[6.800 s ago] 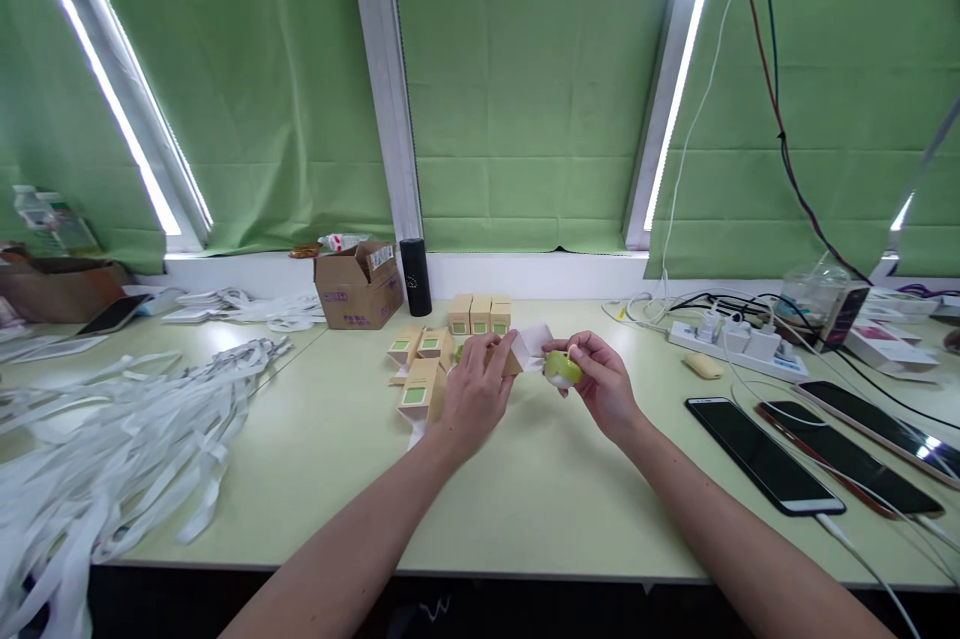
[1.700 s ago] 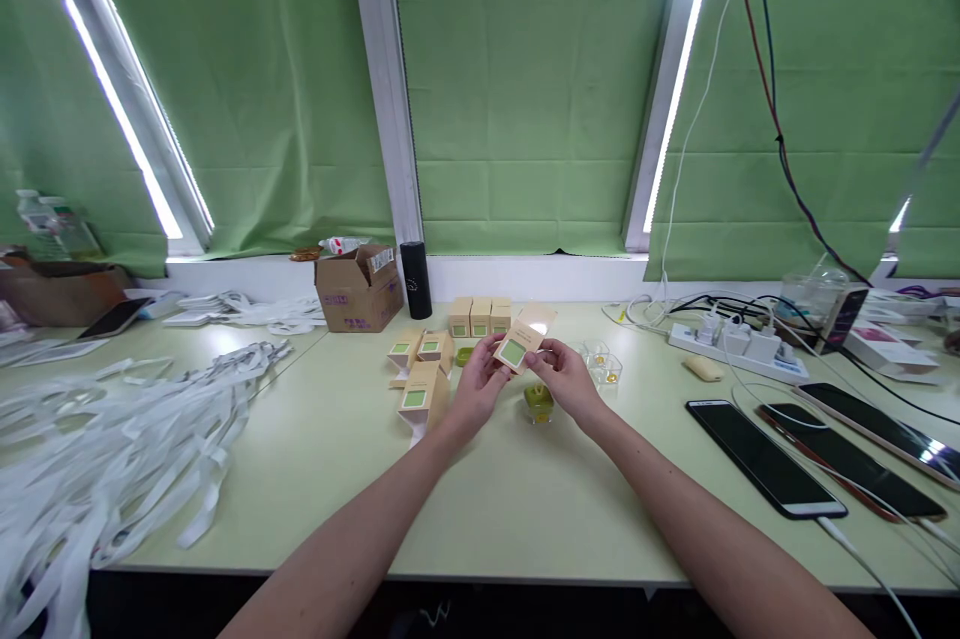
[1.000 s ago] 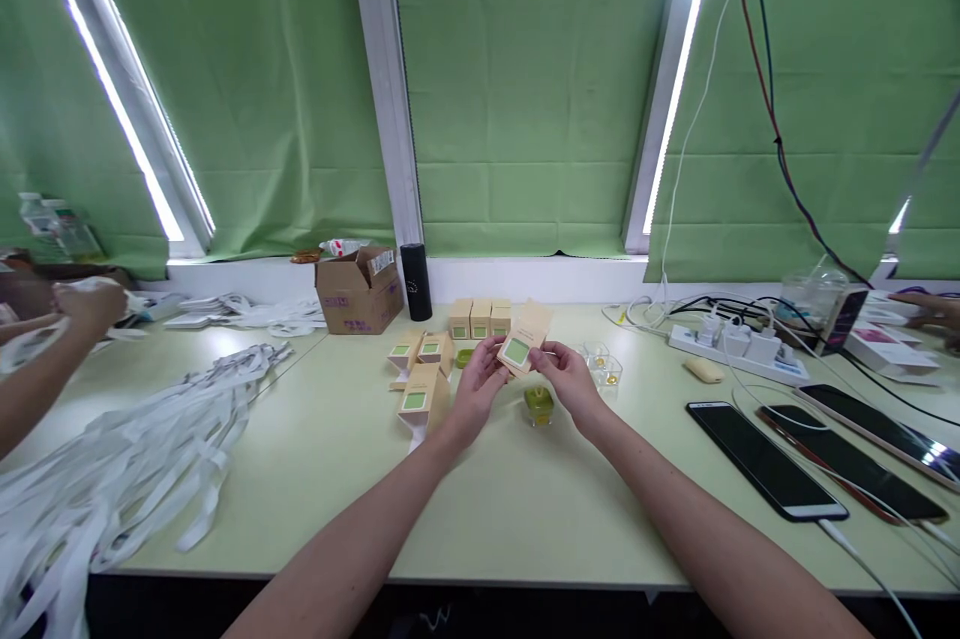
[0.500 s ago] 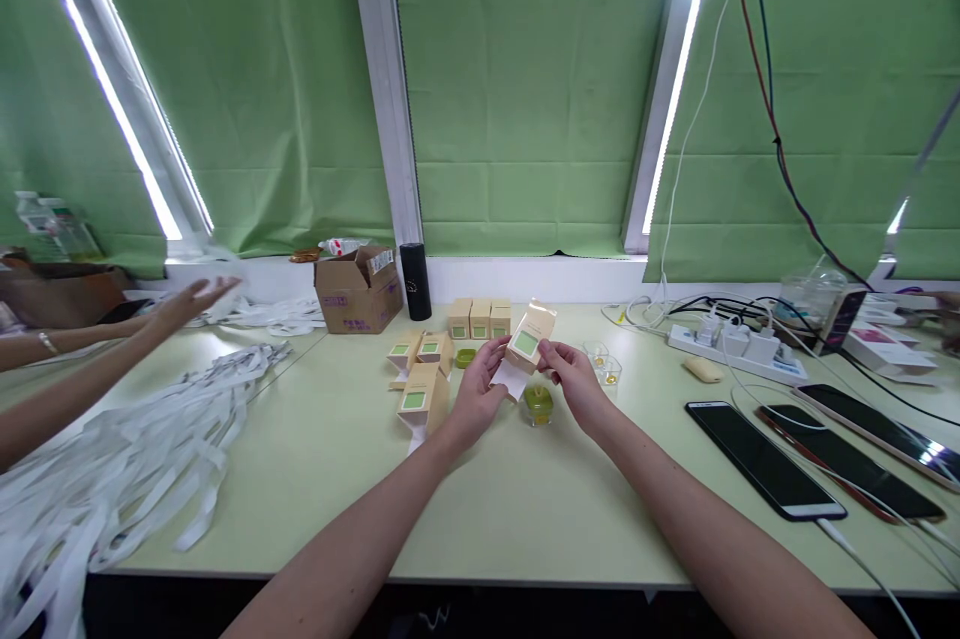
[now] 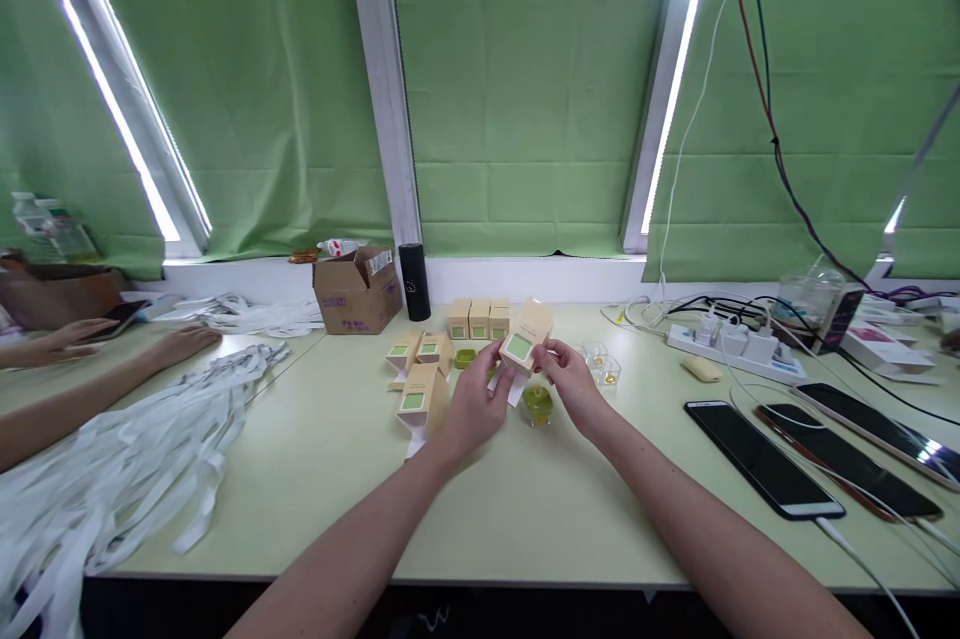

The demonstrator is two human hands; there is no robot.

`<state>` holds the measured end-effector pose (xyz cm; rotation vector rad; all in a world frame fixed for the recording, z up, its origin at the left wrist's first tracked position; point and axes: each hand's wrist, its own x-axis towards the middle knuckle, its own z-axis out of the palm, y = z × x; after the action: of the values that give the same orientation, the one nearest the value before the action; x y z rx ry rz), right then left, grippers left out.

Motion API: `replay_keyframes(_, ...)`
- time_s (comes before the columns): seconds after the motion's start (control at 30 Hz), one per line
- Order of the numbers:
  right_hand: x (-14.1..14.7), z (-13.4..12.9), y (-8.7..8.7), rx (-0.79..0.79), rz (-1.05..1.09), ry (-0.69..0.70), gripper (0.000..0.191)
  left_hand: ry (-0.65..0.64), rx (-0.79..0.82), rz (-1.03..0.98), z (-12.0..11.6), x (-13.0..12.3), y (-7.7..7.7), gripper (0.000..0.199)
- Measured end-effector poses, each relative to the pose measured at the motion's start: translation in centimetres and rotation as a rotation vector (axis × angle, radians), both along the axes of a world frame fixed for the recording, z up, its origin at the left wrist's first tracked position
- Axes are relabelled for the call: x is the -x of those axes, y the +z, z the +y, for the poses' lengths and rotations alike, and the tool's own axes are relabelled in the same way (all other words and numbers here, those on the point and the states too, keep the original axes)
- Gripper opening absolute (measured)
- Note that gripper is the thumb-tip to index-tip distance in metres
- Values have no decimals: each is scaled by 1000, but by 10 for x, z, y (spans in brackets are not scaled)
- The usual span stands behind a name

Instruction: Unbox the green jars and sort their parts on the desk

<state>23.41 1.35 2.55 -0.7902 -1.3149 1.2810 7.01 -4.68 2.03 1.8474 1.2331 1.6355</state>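
Between my two hands a small tan carton (image 5: 529,331) with a pale green window is held tilted above the table. My left hand (image 5: 480,399) is closed on its lower left side, near a white flap (image 5: 516,389). The fingers of my right hand (image 5: 571,377) pinch its right side. Just below stands a small clear jar with green in it (image 5: 537,405). To the left are several similar cartons (image 5: 424,397), some with flaps out, and a green piece (image 5: 465,358). Clear glass cups (image 5: 602,365) sit right of my right hand.
A cardboard box (image 5: 358,291) and a black cylinder (image 5: 415,281) stand at the back. White strips (image 5: 150,449) cover the left, beside another person's hands (image 5: 184,346). Phones (image 5: 763,459), cables and a power strip (image 5: 736,353) lie on the right.
The carton in my hands has shifted slightly left and down and tilted a little differently. The other person's raised hand has come down onto the table at left.
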Motion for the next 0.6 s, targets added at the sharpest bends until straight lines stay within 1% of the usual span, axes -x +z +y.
replay_keyframes(0.1,0,2,-2,-12,-21,-3,62,0,-18,-7,0,1,0,38)
replay_keyframes(0.17,0,2,-3,-13,-28,3,62,23,-18,-22,1,1,-1,36)
replay_keyframes(0.3,2,0,-3,-27,-25,32,66,44,31,-16,3,1,-3,33)
replay_keyframes(0.4,2,0,-3,-51,-33,48,68,-13,91,-78,4,0,-5,36)
replay_keyframes(0.5,1,1,-4,-48,-56,32,69,-96,134,-136,5,-1,-6,46)
replay_keyframes(0.6,0,2,-5,-35,-55,9,67,-129,146,-141,4,-2,-5,54)
